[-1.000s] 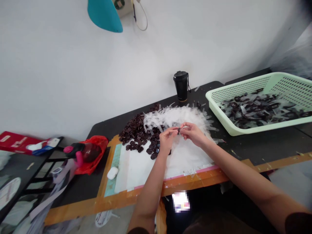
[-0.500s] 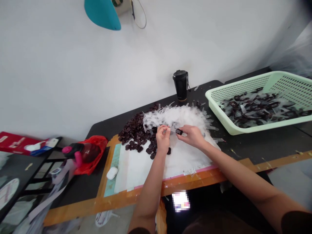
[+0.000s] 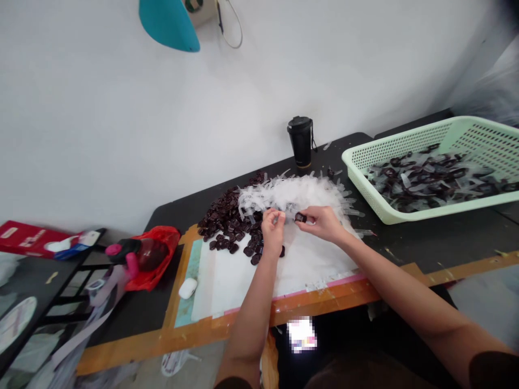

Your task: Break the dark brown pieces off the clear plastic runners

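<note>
My right hand (image 3: 322, 222) pinches a small dark square piece (image 3: 300, 217) between thumb and fingertips. Close beside it, my left hand (image 3: 273, 227) is closed in a pinch on a translucent strip (image 3: 289, 215) that spans the narrow gap toward the dark piece. Whether strip and piece are joined is too small to tell. Behind both hands lies a heap of clear and whitish strips (image 3: 298, 189). A pile of similar dark square pieces (image 3: 227, 216) spreads to the left on a white sheet (image 3: 231, 281).
A pale green basket (image 3: 367, 194) on the right holds dark pieces with clear strips. At the back stands a black tumbler (image 3: 300, 143). A white earbud-like case (image 3: 187, 288) lies front left, near a bottle (image 3: 150, 254) in a red bag (image 3: 168, 251). Brown tape (image 3: 300, 303) covers the table edge.
My right hand has shifted very slightly, and the dark piece in it is turned a little. My left hand keeps its pinch. The whole view has moved slightly.
</note>
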Demonstrator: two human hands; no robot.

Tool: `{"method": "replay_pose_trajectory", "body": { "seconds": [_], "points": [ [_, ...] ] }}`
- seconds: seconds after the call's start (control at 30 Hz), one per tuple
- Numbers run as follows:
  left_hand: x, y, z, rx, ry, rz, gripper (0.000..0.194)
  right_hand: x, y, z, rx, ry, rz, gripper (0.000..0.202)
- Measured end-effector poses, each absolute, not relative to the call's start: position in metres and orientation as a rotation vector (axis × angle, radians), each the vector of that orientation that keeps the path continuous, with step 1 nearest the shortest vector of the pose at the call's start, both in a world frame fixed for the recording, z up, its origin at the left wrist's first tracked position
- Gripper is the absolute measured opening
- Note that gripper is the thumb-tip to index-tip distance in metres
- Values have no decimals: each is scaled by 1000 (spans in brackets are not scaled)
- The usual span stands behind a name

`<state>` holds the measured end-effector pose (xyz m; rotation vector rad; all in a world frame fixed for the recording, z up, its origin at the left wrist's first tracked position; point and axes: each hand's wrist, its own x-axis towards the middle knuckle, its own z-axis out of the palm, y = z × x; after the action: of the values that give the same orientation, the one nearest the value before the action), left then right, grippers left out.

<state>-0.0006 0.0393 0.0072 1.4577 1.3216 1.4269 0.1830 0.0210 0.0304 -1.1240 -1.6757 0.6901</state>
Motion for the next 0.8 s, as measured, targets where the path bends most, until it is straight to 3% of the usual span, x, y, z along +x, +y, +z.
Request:
{"method": "replay_pose_trajectory", "body": {
  "seconds": [0.17, 0.23, 0.33, 0.43, 0.53, 0.7, 0.8],
  "points": [
    [-33, 48, 25, 1667, 1503, 1331, 17, 198, 25, 44, -826, -1005, 926, 57],
    [-39, 46, 29, 1867, 1631, 1044, 14, 196, 27, 41, -862, -1073, 927, 52],
    [-35, 37, 33, 2198, 1700, 583, 3, 188, 30, 26, -1041, -1447, 764, 27],
    [-28, 28, 35, 2371, 1684, 300, 17, 181, 32, 10, -1091, -1837, 593, 21],
    [-25, 24, 38, 2393, 1706, 178, 22, 179, 32, 3, -1099, -2070, 482, 24],
    [-25, 25, 40, 2397, 1740, 114, 14, 174, 27, 1, -1050, -2263, 407, 27],
    [-24, 23, 41, 2432, 1767, 69, 15, 171, 27, 2, -1136, -2260, 429, 19]
  ]
}}
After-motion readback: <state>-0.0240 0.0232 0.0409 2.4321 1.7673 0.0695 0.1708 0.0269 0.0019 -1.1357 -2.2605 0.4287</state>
